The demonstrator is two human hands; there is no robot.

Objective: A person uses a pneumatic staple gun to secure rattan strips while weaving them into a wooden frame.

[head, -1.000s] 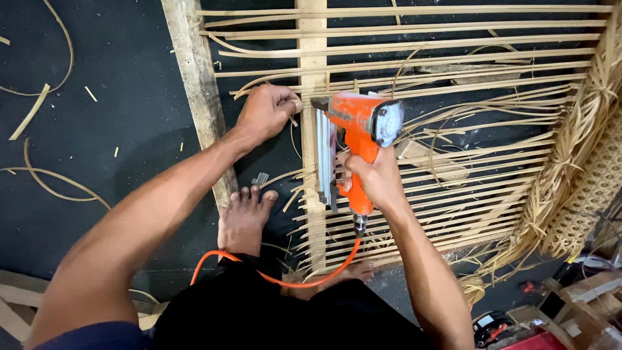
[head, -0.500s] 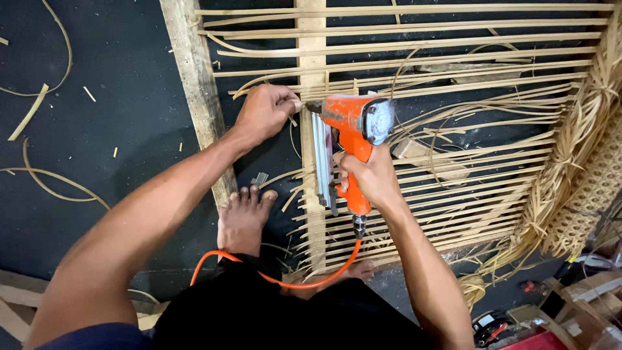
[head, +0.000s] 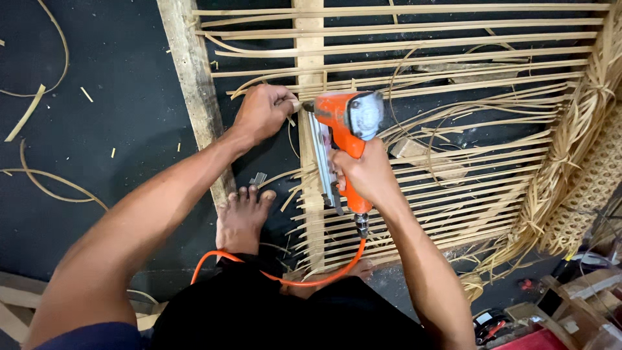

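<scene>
Head view: right hand (head: 367, 174) closed around orange nail gun (head: 346, 139), nose on centre wooden slat (head: 310, 58); left hand (head: 262, 113) pinching rattan strip (head: 295, 104) beside nose. Risk, as judged: fingertips struck, given closeness to muzzle.

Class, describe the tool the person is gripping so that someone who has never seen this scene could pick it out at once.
Start at the large frame of thin pale rattan strips lying on the dark floor, and find its upright wooden centre slat. Pressed against that slat, held in the right hand, is the orange pneumatic nail gun. It is the only bright orange object there, trailing an orange hose.
</scene>
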